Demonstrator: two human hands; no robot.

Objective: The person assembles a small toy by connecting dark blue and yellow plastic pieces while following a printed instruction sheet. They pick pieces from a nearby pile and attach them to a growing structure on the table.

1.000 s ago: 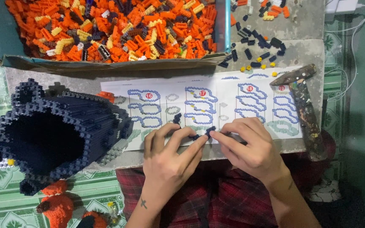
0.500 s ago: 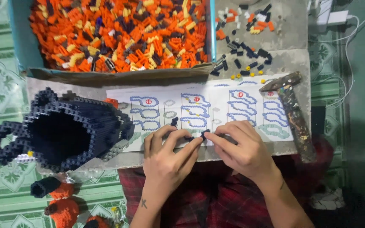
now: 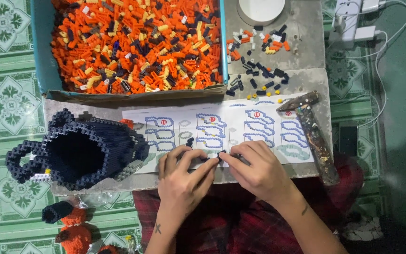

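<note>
Grey stone slab (image 3: 278,80) on green patterned floor tiles (image 3: 10,101) bears a brick tray (image 3: 41,56).

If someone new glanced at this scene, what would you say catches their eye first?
Probably the blue bin at the top, heaped with small orange, yellow and dark bricks. Next, the large hollow dark-blue brick model lying at the left of the board. In the middle, the left hand and right hand pinch tiny dark pieces together over a printed instruction sheet, with a hammer at the right.
</note>
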